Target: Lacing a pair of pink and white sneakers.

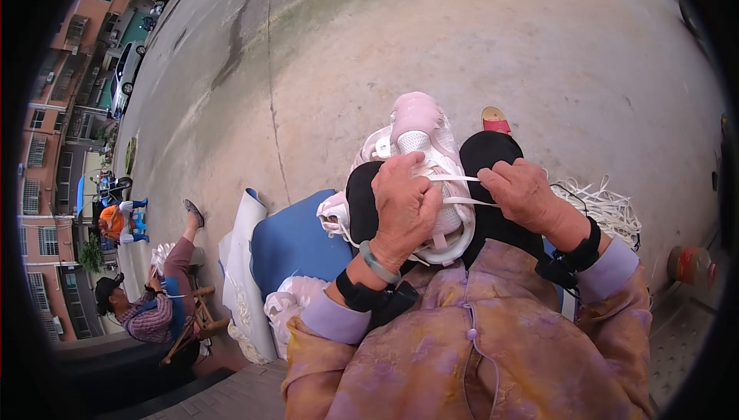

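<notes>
A pink and white sneaker [417,120] rests on my lap between my black-clad knees, its toe pointing away from me. My left hand [404,208] is closed over the sneaker's lacing, its fingers partly hiding the upper. Two strands of a flat white shoelace [460,178] stretch from there across to my right hand [522,195]. The right fingers pinch those strands just above my right knee. Part of another pink and white shoe [332,214] shows beside my left knee.
White laces [604,208] lie in a heap at my right. To my left are a blue sheet [296,231] and pale pink shoes [292,301]. A red tub [690,264] stands far right. Another person [150,316] sits at the left, with someone in orange [114,222] beyond.
</notes>
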A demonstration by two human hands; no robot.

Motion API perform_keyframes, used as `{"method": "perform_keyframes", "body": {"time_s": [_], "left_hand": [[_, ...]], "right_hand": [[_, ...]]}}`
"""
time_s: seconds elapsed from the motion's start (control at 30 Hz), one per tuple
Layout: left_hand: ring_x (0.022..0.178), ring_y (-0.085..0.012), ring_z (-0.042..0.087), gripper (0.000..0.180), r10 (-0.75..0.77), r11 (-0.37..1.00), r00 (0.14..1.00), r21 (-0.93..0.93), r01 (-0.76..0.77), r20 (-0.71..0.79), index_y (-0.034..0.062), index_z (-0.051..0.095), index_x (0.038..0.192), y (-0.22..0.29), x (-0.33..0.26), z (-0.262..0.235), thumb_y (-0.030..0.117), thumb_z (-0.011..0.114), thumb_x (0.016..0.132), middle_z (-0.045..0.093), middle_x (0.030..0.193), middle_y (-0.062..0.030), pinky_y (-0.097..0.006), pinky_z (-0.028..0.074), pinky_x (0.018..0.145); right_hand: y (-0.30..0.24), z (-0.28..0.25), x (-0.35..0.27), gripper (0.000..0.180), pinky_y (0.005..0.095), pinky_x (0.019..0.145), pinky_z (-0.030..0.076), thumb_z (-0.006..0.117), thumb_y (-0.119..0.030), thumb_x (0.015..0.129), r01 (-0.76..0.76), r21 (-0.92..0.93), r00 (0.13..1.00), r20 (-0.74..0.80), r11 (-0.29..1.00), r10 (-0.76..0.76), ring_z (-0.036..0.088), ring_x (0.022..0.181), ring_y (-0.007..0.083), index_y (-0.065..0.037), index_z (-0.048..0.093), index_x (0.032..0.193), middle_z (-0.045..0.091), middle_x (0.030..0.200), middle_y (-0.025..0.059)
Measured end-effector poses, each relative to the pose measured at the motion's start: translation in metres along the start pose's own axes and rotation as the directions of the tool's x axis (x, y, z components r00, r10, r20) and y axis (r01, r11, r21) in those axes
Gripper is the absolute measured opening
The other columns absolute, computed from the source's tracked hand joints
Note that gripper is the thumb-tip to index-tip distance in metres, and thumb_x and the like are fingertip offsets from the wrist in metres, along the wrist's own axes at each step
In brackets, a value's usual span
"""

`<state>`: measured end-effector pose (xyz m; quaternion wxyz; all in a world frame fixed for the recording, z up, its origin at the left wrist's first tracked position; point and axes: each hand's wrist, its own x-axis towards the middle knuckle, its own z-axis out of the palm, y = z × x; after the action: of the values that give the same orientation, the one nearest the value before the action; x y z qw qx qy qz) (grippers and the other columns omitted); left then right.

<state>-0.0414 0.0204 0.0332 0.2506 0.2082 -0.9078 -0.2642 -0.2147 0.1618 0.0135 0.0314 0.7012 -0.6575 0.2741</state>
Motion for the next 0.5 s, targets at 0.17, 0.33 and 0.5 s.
{"method": "perform_keyframes", "body": {"time_s": [0.17,0.33,0.5], "left_hand": [[0.107,-0.0339,0.050,0.009,-0.016,0.999,1.000,0.037,0.017,-0.024,0.0037,0.066,0.079,-0.001,-0.004,0.008,0.008,0.065,0.071,0.058,0.112,-0.0165,-0.044,0.036,0.091],[0.110,-0.0354,0.049,0.008,-0.031,0.998,1.000,0.057,0.031,0.005,0.0055,0.066,0.075,0.006,-0.002,0.002,0.008,0.064,0.068,0.057,0.116,-0.0179,-0.044,0.033,0.094],[0.112,-0.0385,0.047,0.006,-0.005,0.989,0.999,0.146,-0.001,0.041,0.0068,0.066,0.071,0.008,0.001,0.005,0.010,0.066,0.065,0.056,0.117,-0.0190,-0.045,0.031,0.097]], "right_hand": [[0.063,-0.041,-0.055,0.015,0.0351,0.056,0.038,0.061,-0.004,0.076,-0.075,-0.113,0.997,-0.044,0.991,0.070,0.050,0.059,0.0254,-0.007,0.056,0.089,0.048,0.065,0.0062],[0.143,-0.111,-0.151,0.013,0.0390,0.065,0.043,0.057,-0.002,0.083,-0.283,-0.342,0.956,-0.180,0.896,0.233,0.056,0.071,0.0319,-0.002,0.059,0.096,0.058,0.079,0.0133],[0.218,-0.187,-0.241,0.016,0.0364,0.073,0.047,0.054,-0.004,0.089,-0.441,-0.500,0.897,-0.221,0.745,0.383,0.059,0.085,0.0315,-0.002,0.060,0.104,0.062,0.096,0.0154]]}}
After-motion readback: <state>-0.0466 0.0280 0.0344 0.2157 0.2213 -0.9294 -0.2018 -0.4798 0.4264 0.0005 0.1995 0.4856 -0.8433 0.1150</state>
